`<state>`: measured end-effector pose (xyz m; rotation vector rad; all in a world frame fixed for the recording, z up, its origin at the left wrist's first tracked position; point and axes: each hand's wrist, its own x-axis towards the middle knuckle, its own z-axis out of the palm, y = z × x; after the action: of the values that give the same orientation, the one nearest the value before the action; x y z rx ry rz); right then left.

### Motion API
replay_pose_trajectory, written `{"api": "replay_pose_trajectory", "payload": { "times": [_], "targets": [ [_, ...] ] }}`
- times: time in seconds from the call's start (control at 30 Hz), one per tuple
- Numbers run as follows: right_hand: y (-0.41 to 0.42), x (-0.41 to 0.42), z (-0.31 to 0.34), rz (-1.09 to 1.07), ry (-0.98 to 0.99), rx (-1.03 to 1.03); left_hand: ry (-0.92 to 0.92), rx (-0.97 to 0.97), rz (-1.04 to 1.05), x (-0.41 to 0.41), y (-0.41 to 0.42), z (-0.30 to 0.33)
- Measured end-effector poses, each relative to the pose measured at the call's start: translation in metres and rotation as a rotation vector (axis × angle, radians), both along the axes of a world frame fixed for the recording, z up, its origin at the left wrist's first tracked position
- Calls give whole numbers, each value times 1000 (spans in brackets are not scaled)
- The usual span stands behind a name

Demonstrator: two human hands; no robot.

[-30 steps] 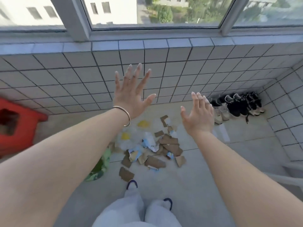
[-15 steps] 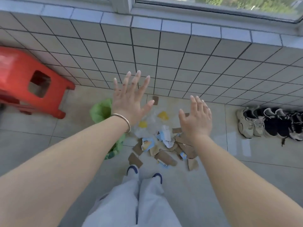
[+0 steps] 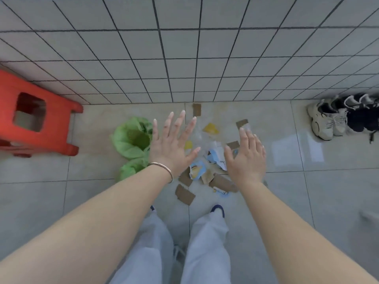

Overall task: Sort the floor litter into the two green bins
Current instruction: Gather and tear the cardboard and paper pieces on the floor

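Gaze now dropped from window to floor, left hand (image 3: 171, 146) and right hand (image 3: 246, 156) hover, fingers apart and empty, above unsorted litter (image 3: 209, 160) beside green bins (image 3: 131, 140).

bare forearms, thin bangle (image 3: 164, 168), pale trousers (image 3: 205, 249), possibly blue-toed shoes (image 3: 217, 208)

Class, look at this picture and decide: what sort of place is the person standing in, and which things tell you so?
Probably a tiled corner of a home, such as a balcony or utility space. The tiled wall meets a tiled floor, shoes are lined up against the wall, and a red plastic stool stands nearby.
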<state>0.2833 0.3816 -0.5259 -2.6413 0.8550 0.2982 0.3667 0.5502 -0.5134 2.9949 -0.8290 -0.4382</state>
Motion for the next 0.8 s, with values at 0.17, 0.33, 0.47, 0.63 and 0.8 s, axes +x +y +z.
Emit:
{"api": "replay_pose_trajectory", "payload": {
  "times": [0.17,0.33,0.47,0.63,0.8],
  "targets": [
    [28,-16,-27,-104,5,5,29,15,-62,4,32,-35],
    [49,-42,-84,-122,53,52,67,42,-84,-15,56,-95],
    [54,-62,-147,-62,120,103,11,1,-108,-33,61,-156],
    [42,-63,-235,-46,133,112,22,-80,-153,-47,42,-244],
    [27,-54,-341,-34,133,105,171,-100,-52,-57,21,-351]
  ]
}}
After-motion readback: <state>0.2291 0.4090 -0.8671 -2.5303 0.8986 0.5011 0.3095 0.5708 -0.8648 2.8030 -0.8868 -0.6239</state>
